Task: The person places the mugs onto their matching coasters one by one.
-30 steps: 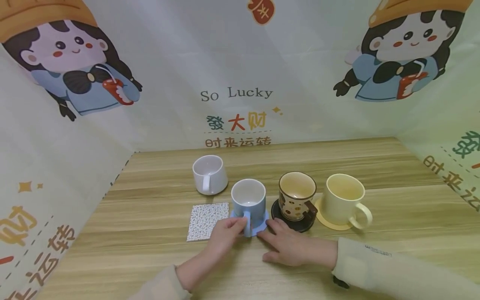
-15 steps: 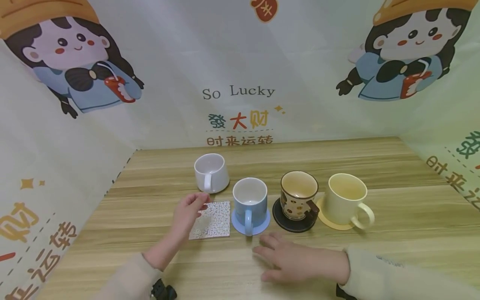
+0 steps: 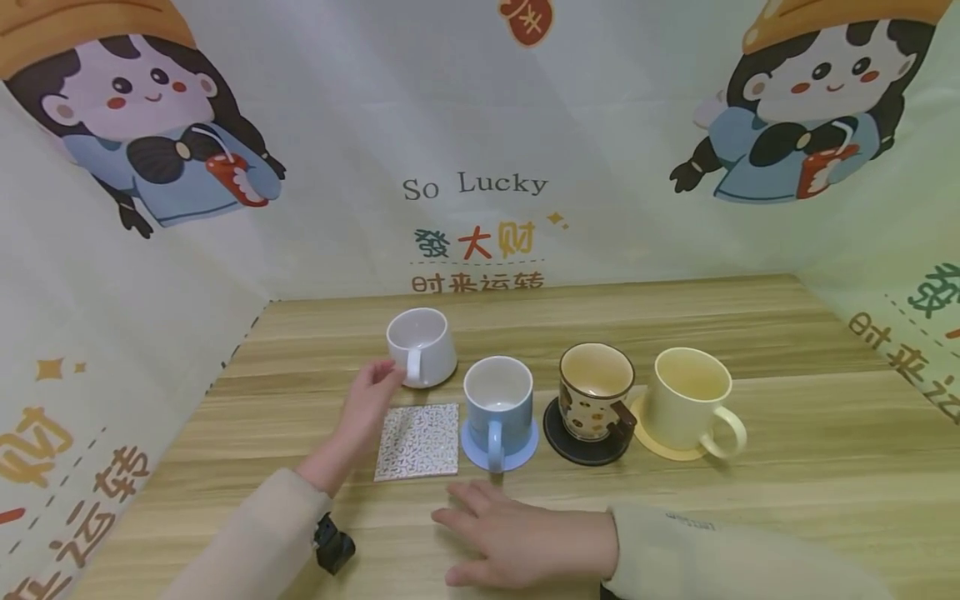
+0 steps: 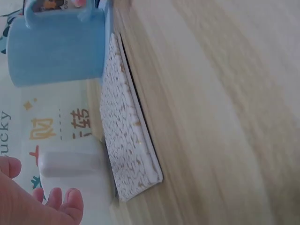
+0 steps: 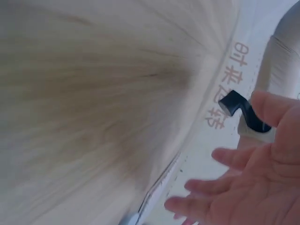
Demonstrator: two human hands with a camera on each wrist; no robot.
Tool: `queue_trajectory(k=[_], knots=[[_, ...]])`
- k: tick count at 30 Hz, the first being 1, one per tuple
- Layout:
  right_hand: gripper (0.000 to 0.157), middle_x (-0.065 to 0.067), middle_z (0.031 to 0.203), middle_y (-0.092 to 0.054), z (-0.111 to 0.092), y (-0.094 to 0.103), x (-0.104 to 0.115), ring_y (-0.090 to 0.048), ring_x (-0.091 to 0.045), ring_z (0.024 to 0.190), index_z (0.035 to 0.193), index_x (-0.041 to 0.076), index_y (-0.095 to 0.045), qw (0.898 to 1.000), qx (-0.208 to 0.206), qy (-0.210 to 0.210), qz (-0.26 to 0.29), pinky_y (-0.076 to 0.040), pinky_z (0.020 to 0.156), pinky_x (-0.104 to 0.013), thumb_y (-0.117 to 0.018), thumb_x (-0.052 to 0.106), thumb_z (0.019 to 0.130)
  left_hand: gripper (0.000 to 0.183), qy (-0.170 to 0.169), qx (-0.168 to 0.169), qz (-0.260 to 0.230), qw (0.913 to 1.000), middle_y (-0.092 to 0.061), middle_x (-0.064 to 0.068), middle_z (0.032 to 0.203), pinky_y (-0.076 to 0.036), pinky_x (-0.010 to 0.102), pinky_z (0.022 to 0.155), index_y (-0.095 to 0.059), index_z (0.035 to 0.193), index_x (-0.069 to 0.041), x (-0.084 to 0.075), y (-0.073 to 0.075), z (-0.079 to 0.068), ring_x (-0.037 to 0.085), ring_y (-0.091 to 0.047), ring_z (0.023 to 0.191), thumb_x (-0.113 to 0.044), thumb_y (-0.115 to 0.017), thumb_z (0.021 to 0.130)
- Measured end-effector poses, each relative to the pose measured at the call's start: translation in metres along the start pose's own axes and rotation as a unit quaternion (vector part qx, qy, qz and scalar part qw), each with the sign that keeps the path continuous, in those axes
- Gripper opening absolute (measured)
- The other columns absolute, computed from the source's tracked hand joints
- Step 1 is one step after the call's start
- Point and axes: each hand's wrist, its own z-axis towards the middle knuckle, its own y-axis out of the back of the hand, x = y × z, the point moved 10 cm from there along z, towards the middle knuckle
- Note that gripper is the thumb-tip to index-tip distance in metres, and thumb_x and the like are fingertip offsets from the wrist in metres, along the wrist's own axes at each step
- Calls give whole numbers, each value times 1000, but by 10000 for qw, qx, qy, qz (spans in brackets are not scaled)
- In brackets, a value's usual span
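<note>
A white mug [image 3: 431, 354] stands at the back left, its handle toward me. My left hand [image 3: 371, 396] is at the left of that handle; the left wrist view shows thumb and fingers [image 4: 72, 204] spread apart, not round the handle. Just in front of the mug lies a square speckled coaster [image 3: 417, 442]. A blue mug [image 3: 510, 421] sits on a round blue coaster [image 3: 525, 450] to its right. My right hand [image 3: 510, 533] is over the table in front of the coasters, fingers spread and holding nothing.
Farther right, a brown-patterned mug [image 3: 588, 412] stands on a black coaster [image 3: 573, 450]. Beside it is a pale yellow mug [image 3: 678, 408] on a yellow coaster [image 3: 652, 437]. A printed cloth [image 3: 480, 125] hangs behind the wooden table [image 3: 825, 425].
My left hand has let go of the blue mug's handle and moved left and back to the white mug. The right hand has come away from the blue coaster, toward me and left.
</note>
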Motion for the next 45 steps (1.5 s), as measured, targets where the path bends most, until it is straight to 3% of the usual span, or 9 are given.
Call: queue_trajectory(k=[4, 10, 17, 24, 31, 37, 45], knots=[[63, -17, 146, -25, 17, 1, 1, -25, -39, 132, 140, 15, -36, 9990, -179, -310, -279, -31, 104, -46, -46, 51, 90, 47, 94, 103, 196, 9997, -40, 25, 131, -32, 46, 102, -36, 129, 9, 6, -4, 10, 35, -39, 119, -19, -45, 93], [63, -19, 145, -27, 34, 2, -5, -25, -44, 131, 139, 14, -38, 9959, -266, -739, -445, -29, 104, -48, -49, 51, 88, 41, 180, -76, 107, 9998, -46, 25, 123, -34, 44, 100, -44, 123, 10, 13, -7, 21, 32, -43, 113, -17, -47, 92], [63, -19, 144, -28, 43, 0, -10, -26, -42, 131, 138, 12, -40, 9940, -241, -907, -554, -23, 108, -45, -50, 50, 88, 33, 109, -218, 264, 9994, -56, 19, 100, -42, 36, 79, -55, 106, 10, 13, -10, 27, 28, -51, 91, -19, -49, 91], [64, -18, 145, -29, 46, -1, -10, -26, -42, 131, 138, 13, -40, 9925, -182, -1031, -638, -23, 108, -44, -51, 51, 87, 27, 149, -395, 63, 9991, -51, 5, 81, -38, 29, 68, -57, 93, 7, 17, -11, 29, 21, -47, 80, -19, -51, 89], [64, -17, 145, -29, 48, -2, -12, -27, -42, 131, 137, 13, -41, 9911, -100, -1112, -720, -26, 107, -43, -52, 51, 87, 21, 176, -527, -125, 9984, -50, 4, 80, -34, 28, 70, -59, 78, 1, 22, -11, 34, 21, -43, 83, -19, -56, 86], [64, -16, 144, -30, 50, -4, -14, -28, -41, 131, 136, 13, -43, 9905, -34, -1195, -673, -27, 107, -42, -53, 52, 86, 18, 65, -492, -659, 9966, -57, 1, 79, -40, 31, 76, -61, 72, -1, 23, -15, 38, 14, -47, 80, -13, -56, 85], [65, -15, 145, -30, 49, -3, -17, -27, -40, 131, 135, 11, -44, 9891, -60, -1294, -696, -27, 107, -41, -54, 52, 85, 18, 102, -606, -1161, 9913, -54, -5, 60, -42, 24, 59, -58, 63, -8, 24, -17, 42, 8, -48, 59, -11, -53, 81]])
